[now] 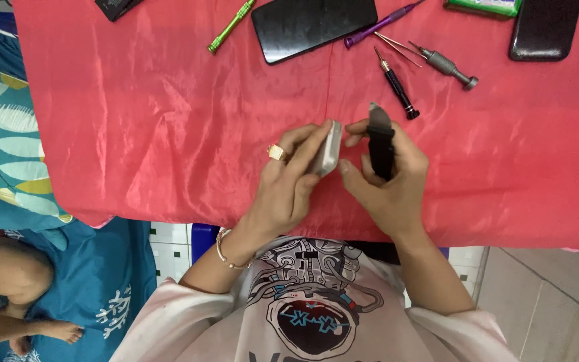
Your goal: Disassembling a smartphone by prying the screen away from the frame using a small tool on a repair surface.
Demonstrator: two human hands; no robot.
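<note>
The left hand (289, 181) gripped a small silver phone (328, 149) on edge, its fingers (306, 144) wrapped along the near face and a gold ring (277, 153) showing at the knuckle. The right hand (389, 177) was closed around a black-handled pry tool (380, 144), whose grey blade rose just past the fingertips, and the thumb reached across to touch the phone's lower edge — so the two hands met with the phone between them. Whether the blade itself touched the phone could not be told from this angle. Beyond the right fingertips, on the red cloth (135, 121), lay a black precision screwdriver (397, 86), and farther out a grey screwdriver (445, 65), thin tweezers (397, 45) and a purple screwdriver (380, 24). Past the left fingertips lay a larger black phone (313, 25) face down, with a green screwdriver (230, 25) off to its left — well apart from both hands. Another dark phone (544, 28) sat far out to the right.
</note>
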